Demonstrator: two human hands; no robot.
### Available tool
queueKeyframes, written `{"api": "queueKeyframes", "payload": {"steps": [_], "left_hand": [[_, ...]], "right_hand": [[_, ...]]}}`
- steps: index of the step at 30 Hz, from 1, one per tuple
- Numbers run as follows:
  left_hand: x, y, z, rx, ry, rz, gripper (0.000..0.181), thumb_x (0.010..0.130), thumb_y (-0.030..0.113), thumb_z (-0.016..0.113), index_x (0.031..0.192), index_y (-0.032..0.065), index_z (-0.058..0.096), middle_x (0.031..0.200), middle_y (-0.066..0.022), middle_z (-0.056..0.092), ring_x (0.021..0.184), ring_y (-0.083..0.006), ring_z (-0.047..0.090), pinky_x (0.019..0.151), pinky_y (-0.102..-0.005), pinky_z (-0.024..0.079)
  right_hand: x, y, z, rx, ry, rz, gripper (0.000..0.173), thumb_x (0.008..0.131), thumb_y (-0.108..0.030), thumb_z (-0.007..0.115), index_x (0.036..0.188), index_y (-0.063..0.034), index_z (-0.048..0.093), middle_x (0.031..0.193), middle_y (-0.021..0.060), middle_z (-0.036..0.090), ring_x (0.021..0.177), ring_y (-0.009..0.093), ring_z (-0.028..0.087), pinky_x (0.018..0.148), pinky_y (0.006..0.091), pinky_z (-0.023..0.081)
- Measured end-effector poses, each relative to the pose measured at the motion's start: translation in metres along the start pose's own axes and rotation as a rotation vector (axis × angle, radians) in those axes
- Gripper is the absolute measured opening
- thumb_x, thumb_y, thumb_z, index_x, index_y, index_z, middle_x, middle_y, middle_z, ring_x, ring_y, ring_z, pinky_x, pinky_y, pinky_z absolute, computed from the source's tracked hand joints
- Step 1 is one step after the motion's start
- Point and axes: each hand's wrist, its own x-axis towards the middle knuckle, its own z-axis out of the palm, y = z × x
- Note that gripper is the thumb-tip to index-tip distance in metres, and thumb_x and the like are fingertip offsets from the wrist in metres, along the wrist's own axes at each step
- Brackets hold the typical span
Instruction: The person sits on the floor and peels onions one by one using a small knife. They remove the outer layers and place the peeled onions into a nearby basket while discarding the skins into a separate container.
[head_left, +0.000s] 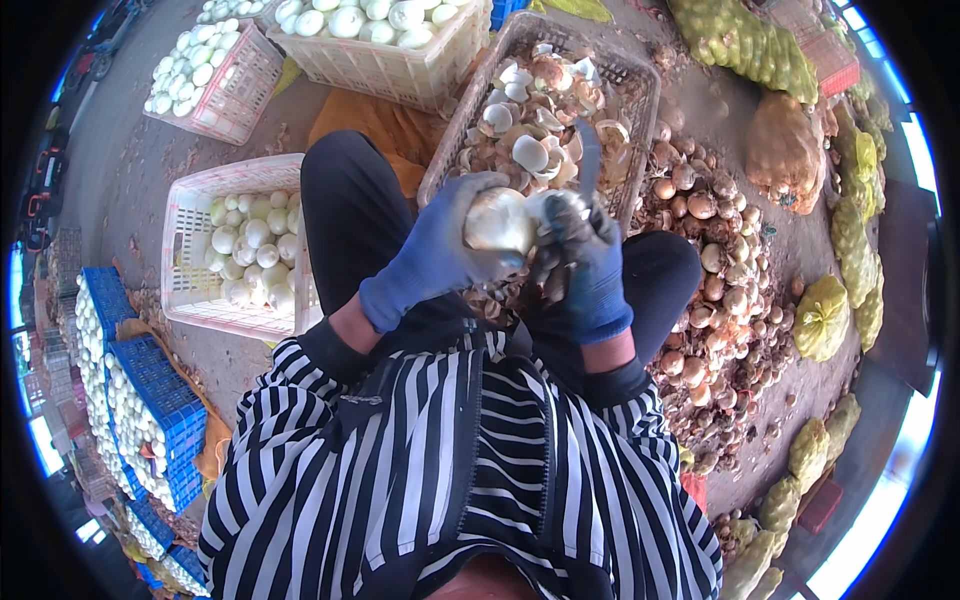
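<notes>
My left hand (446, 236), in a blue work glove, grips a partly peeled onion (499, 221) between my knees. Close against the onion's right side is my right hand (592, 259), in a glove with dark, soiled fingers. It is closed around a knife, whose blade (589, 157) points away from me. A pale piece by the right fingers is too blurred to name. Beyond both hands lies a brown plastic crate (651, 97) with onion skins (530, 154) and cut ends in it. More skins show below the hands.
At my left knee stands a white crate (180, 289) with peeled onions (259, 232). Further white crates (375, 71) of peeled onions are ahead. Unpeeled onions (712, 277) are heaped at my right, near mesh sacks (821, 319). Blue crates (161, 375) are stacked at the left.
</notes>
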Motion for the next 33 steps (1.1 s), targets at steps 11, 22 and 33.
{"api": "queueKeyframes", "payload": {"steps": [11,22,33], "left_hand": [[-0.009,-0.049,-0.007,-1.441,-0.061,-0.161,0.062,0.094,0.036,0.062,0.145,0.0080,0.040,0.140,-0.0101,0.051,0.128,-0.0261,0.052,0.107,-0.0421,0.045],[-0.018,-0.050,-0.003,-1.450,-0.163,-0.252,0.048,0.100,0.023,0.053,0.142,0.0037,0.042,0.135,-0.0118,0.055,0.122,-0.0226,0.057,0.104,-0.0366,0.048],[-0.014,-0.041,0.002,-1.314,-0.231,-0.006,0.046,0.103,0.022,0.049,0.143,0.0015,0.041,0.134,-0.0137,0.055,0.122,-0.0248,0.057,0.104,-0.0372,0.049]], "right_hand": [[0.010,-0.023,-0.019,-1.344,0.078,-0.810,0.034,0.092,-0.005,0.058,0.126,-0.0006,0.056,0.097,0.0153,0.062,0.079,0.024,0.064,0.068,0.0336,0.053],[-0.007,0.017,-0.006,-1.475,-0.157,-0.702,0.028,0.082,-0.010,0.067,0.107,-0.0023,0.057,0.096,0.0152,0.059,0.078,0.037,0.063,0.064,0.0430,0.051],[-0.007,0.027,-0.014,-1.370,-0.176,-0.750,0.028,0.083,-0.010,0.067,0.107,0.0009,0.056,0.093,0.0186,0.055,0.084,0.040,0.060,0.069,0.0455,0.049]]}}
